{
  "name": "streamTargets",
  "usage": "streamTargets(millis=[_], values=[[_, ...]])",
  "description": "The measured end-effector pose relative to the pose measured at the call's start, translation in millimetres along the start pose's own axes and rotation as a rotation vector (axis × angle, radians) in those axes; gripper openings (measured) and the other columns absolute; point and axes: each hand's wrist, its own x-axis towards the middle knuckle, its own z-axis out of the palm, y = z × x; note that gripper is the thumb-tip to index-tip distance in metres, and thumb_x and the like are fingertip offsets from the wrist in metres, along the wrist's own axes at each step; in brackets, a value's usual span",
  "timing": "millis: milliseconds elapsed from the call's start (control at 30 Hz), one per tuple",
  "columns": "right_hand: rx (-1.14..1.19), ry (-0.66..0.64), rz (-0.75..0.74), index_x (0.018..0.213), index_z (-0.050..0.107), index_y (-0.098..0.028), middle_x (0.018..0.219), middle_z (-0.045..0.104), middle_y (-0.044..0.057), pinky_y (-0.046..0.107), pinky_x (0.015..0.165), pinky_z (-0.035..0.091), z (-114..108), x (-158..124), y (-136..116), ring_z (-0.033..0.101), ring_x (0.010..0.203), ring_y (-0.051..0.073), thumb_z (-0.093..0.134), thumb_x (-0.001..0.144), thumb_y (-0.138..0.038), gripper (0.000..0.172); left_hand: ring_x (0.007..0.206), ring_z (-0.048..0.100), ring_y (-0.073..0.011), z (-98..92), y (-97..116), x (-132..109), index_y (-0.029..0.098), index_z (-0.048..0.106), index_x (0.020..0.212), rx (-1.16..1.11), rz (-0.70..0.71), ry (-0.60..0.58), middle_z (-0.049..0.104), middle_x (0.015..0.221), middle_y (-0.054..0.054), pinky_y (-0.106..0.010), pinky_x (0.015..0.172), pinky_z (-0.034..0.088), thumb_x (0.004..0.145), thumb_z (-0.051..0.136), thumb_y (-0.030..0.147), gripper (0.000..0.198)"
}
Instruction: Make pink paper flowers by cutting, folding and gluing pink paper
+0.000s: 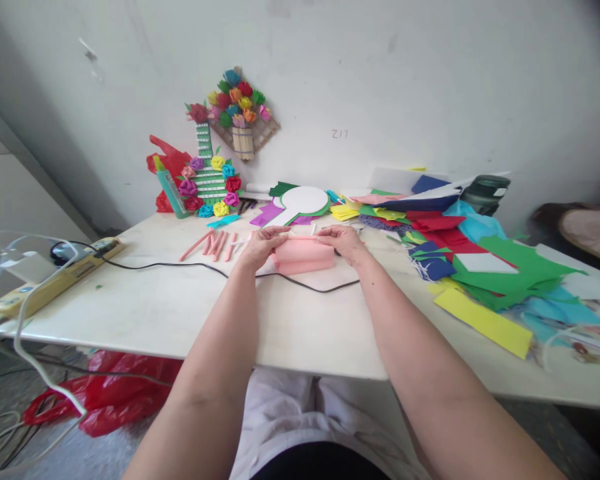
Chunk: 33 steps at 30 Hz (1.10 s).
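Note:
A sheet of pink paper (305,256) lies on the table between my two hands, its far edge curled into a narrow roll. My left hand (264,244) pinches the roll's left end, and my right hand (343,241) pinches the right end. Left of my left hand lie several thin pink paper rolls (215,245), with small white sticks (239,244) beside them. Behind the sheet rests a white round paddle-shaped card (304,201) edged in green.
A black cable (165,265) crosses the table and passes by the pink sheet. At left lies a yellow power strip (55,277). A glue bottle (170,190) stands near a flower-trimmed guitar shape (211,173). Coloured paper scraps (505,273) pile up at right.

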Motion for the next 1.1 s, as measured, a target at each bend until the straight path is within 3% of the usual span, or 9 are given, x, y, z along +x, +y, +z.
streamTargets(millis=[133,267,633,1100], values=[[-0.007,0.03,0.02,0.07,0.068,-0.015,0.066,0.066,0.001,0.028,0.064,0.044,0.6,-0.1,-1.4,0.056,0.061,0.012,0.075,0.05,-0.026,0.023,0.047,0.04,-0.0054,-0.1,2.4,-1.3,0.015,0.069,0.094,0.137,0.002,-0.002,0.054,0.055,0.002,-0.021,0.047,0.029,0.059,0.074,0.037,0.041],[0.0,0.044,0.034,0.069,0.069,-0.015,0.065,0.066,0.001,0.026,0.061,0.043,0.1,1.1,0.4,0.055,0.059,0.011,0.075,0.05,-0.025,0.023,0.053,0.045,-0.0078,2.5,6.1,-2.7,0.013,0.07,0.092,0.187,-0.02,-0.004,0.06,0.064,-0.001,-0.023,0.051,0.034,0.057,0.074,0.041,0.045],[-0.006,0.05,0.009,0.072,0.07,-0.015,0.064,0.066,0.001,0.025,0.059,0.042,-2.7,6.1,7.6,0.055,0.058,0.011,0.075,0.051,-0.03,0.027,0.055,0.045,-0.008,2.6,5.3,-2.0,0.013,0.068,0.079,0.213,0.017,-0.017,0.06,0.065,-0.001,-0.022,0.053,0.033,0.061,0.071,0.045,0.036],[0.052,0.069,0.042,0.069,0.069,-0.015,0.058,0.061,-0.002,0.021,0.047,0.035,-3.7,9.3,9.5,0.046,0.049,0.007,0.076,0.051,-0.032,0.026,0.056,0.048,-0.0083,5.7,6.1,-2.6,0.014,0.068,0.074,0.175,-0.002,0.008,0.06,0.065,-0.001,-0.023,0.056,0.038,0.055,0.075,0.044,0.037]])
